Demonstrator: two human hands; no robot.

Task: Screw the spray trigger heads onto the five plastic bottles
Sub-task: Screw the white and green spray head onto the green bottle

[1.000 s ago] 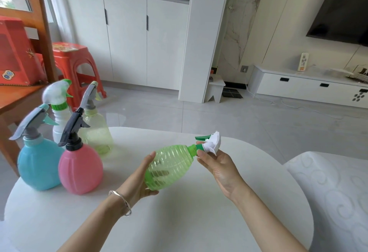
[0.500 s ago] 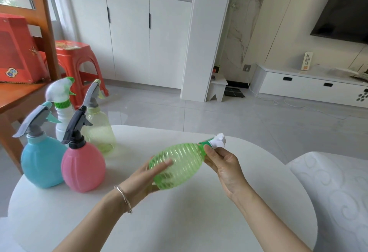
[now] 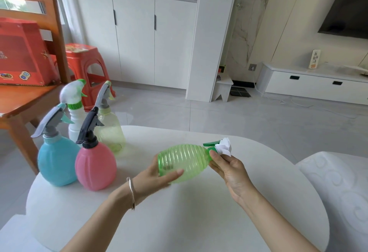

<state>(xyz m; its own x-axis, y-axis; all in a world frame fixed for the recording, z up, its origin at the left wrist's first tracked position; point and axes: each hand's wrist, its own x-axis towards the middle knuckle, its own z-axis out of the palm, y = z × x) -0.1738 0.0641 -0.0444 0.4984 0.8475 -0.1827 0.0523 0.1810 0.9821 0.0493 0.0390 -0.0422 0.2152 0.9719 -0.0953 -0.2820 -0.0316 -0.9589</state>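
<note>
A ribbed green bottle (image 3: 185, 160) lies tilted above the white table (image 3: 179, 222), its neck pointing right. My left hand (image 3: 157, 178) grips its round base from below. My right hand (image 3: 229, 167) pinches the green collar of the white-and-green spray trigger head (image 3: 223, 147) sitting on the bottle's neck. At the table's left stand a blue bottle (image 3: 55, 162), a pink bottle (image 3: 95, 166), a white bottle (image 3: 76, 120) and a pale yellow-green bottle (image 3: 110, 130), each upright with a trigger head on top.
A wooden chair (image 3: 29, 96) with a red box (image 3: 22, 52) stands left of the table. A red plastic stool (image 3: 87, 72) is behind the bottles. A white patterned cushion (image 3: 338, 192) lies to the right.
The trigger head has turned on the neck, its green lever now showing on top. My left hand shifted its hold on the bottle's base. The camera tilted slightly.
</note>
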